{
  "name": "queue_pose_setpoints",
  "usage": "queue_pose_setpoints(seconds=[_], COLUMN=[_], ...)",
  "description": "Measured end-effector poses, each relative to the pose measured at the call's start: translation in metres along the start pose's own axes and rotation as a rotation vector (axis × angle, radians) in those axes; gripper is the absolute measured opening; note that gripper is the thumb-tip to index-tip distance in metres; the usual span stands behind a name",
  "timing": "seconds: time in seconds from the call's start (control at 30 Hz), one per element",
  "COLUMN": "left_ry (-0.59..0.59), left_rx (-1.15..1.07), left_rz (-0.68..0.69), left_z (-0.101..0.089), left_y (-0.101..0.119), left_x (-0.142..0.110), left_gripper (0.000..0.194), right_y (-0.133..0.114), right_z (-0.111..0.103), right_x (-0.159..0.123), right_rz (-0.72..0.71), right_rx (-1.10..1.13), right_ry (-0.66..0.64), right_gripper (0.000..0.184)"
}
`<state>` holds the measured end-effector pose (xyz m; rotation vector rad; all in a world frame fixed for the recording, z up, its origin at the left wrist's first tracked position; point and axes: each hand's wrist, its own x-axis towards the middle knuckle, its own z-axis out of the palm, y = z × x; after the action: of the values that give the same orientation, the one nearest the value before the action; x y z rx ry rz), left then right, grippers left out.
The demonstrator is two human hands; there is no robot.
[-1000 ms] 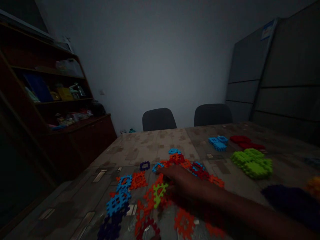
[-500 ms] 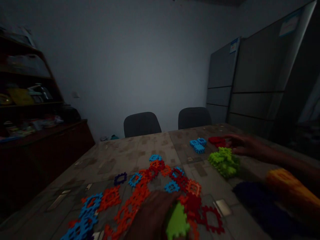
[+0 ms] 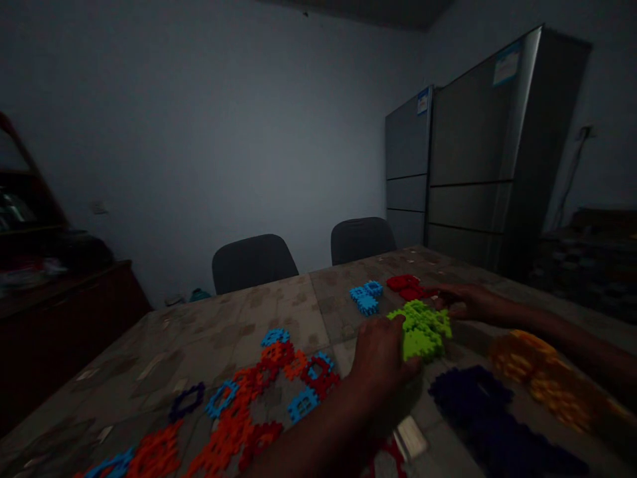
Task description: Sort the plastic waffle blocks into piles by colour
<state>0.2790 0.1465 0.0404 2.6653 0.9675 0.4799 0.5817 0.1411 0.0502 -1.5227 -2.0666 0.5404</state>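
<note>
My left hand (image 3: 383,355) reaches across the patterned table (image 3: 233,312) to a pile of lime-green interlocking tiles (image 3: 428,318). Its fingers are curled on a green tile at the pile's near edge. My right hand (image 3: 460,300) lies flat on the table just behind that pile, fingers stretched towards a small red pile (image 3: 405,284). A small light-blue pile (image 3: 367,299) sits left of the red one. Loose orange, red, blue and purple tiles (image 3: 259,392) are scattered in front of my left arm.
A dark purple pile (image 3: 472,398) and an orange-yellow pile (image 3: 527,362) lie under my right forearm. Two dark chairs (image 3: 253,262) (image 3: 361,239) stand at the far table edge. Tall grey cabinets (image 3: 472,153) fill the right wall, a dark sideboard (image 3: 60,299) the left.
My view has swung to the right. My left hand picked a green tile from the scattered pieces and carried it to the green pile. My right hand came to rest behind that pile.
</note>
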Motion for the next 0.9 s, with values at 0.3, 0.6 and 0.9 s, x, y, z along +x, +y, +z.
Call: queue_pose_setpoints(seconds=[0.3,0.6,0.9], left_ry=[-0.038,-0.023,0.027], left_rx=[0.057,0.015,-0.093], left_rz=[-0.027,-0.044,-0.104], left_z=[0.019,0.022,0.021], left_y=[0.014,0.011,-0.011], left_x=[0.026,0.024,-0.015], left_gripper=[0.068,0.072,0.054], right_y=[0.014,0.009,0.005], right_z=[-0.007,0.012,0.016], right_x=[-0.005,0.006,-0.002], right_rz=[-0.003,-0.094,-0.096], right_rx=[-0.002,-0.035,-0.152], right_ry=[0.024,-0.055,0.002], right_gripper=[0.067,0.069,0.061])
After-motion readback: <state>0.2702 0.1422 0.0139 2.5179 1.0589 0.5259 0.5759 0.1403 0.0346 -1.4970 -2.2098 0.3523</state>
